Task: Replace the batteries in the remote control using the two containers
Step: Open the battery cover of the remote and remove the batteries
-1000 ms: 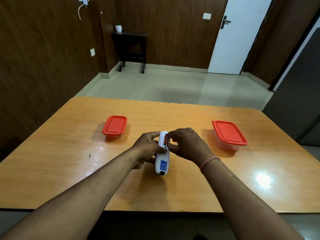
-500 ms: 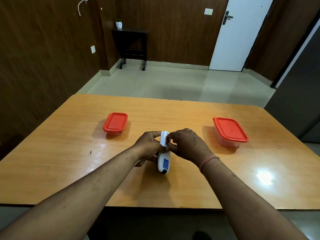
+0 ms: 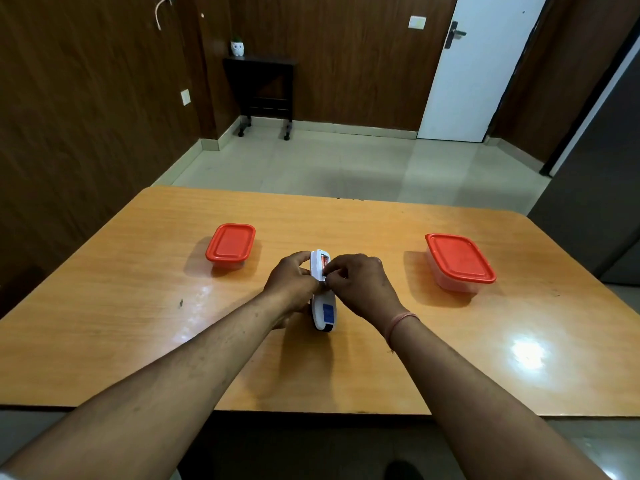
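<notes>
Over the middle of the orange wooden table [image 3: 138,306], seen from the head camera, both hands meet around a white remote control [image 3: 321,289]. It stands on its near end, back side up, with a blue label low on its body. Its battery bay at the far end is open, and a red battery [image 3: 325,262] shows inside.

The left hand [image 3: 291,284] wraps the remote's left side, fingers curled close around the body and the thumb lying along its top edge. The right hand [image 3: 360,285] comes in from the right, fingertips pinched narrowly together at the edge of the open bay, touching the remote; whether they grip the battery itself cannot be told. A pink thread band [image 3: 401,322] circles the right wrist.

Far left of the hands sits a small clear container with a red lid [image 3: 230,243], lid shut. Well apart on the right stands a larger container with a red lid [image 3: 459,259], also closed. Neither touches the hands or the remote.
</notes>
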